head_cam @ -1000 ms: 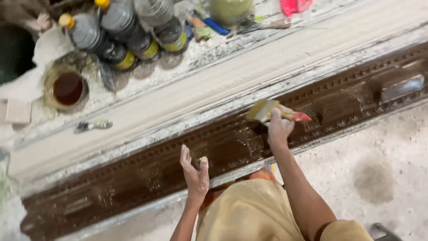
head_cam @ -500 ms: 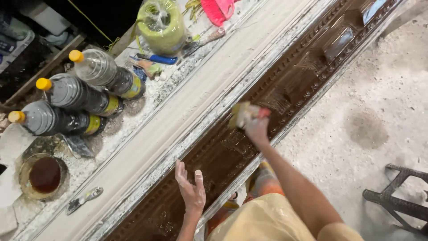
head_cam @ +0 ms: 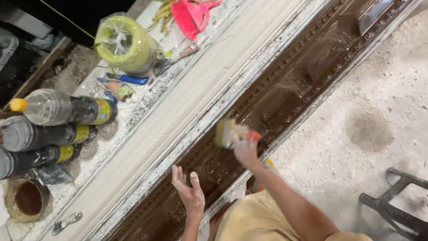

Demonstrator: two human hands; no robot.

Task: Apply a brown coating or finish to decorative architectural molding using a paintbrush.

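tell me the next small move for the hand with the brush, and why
Probably lower the right hand so the paintbrush meets the carved brown mould just below it. The brush looks raised and blurred above the glossy wet surface, while the left hand hovers open, holding nothing.

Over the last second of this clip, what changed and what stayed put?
The right hand carried the paintbrush along the dark wet moulding, keeping its grip. The left hand stayed open and empty above the moulding. The camera swung, so the bottles and the yellow-green roll shifted in view but did not move.
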